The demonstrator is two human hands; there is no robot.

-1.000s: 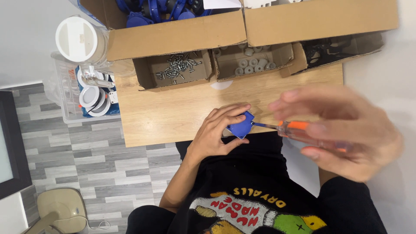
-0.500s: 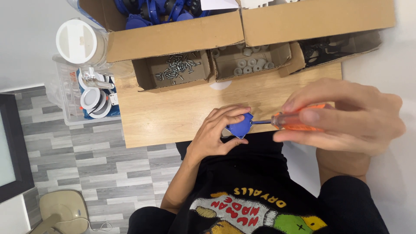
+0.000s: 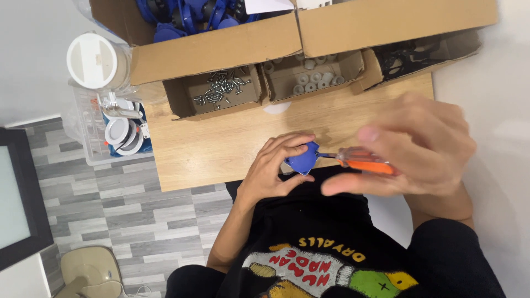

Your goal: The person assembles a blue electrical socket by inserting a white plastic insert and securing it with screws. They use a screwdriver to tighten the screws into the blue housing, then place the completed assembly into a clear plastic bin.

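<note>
Head view, looking down over my lap at the table [image 3: 221, 149] edge: my left hand [image 3: 273, 168] is clamped around a small blue plastic part [image 3: 302, 158], fingers curled over its top and thumb beneath, just off the near edge of the table. My right hand [image 3: 411, 146] is closed around the orange handle of a screwdriver [image 3: 364, 161]. Its long axis lies nearly level across the picture, shaft pointing toward my left hand, tip meeting the blue part. Beyond, on the table, open cardboard boxes stand side by side: one with loose screws [image 3: 221, 88], one with small white rollers [image 3: 312, 80]. A larger carton behind holds more blue parts [image 3: 187, 14].
</note>
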